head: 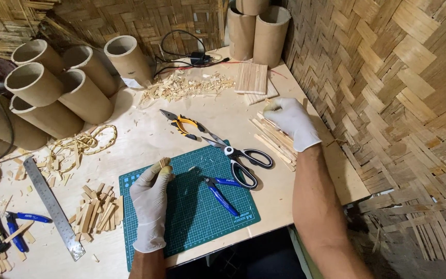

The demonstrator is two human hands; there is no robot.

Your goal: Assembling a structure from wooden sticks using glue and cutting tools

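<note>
Many cut pieces (96, 213) already lay beside the mat (192, 206), where the left hand (150, 204) pinched a short stick (162, 163), while the right hand (292, 121) closed on uncut sticks (272, 139).

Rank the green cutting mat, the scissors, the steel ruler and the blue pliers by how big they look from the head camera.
1. green cutting mat
2. steel ruler
3. scissors
4. blue pliers
Ruler and scissors are close; the ruler looks longer.

craft workshop: woven bamboo walls (388, 77), a table (145, 129) with cutting mat (192, 206), pliers (184, 124), scissors (243, 157), steel ruler (52, 206), cut wood sticks (96, 212), cardboard tubes (52, 88).
</note>
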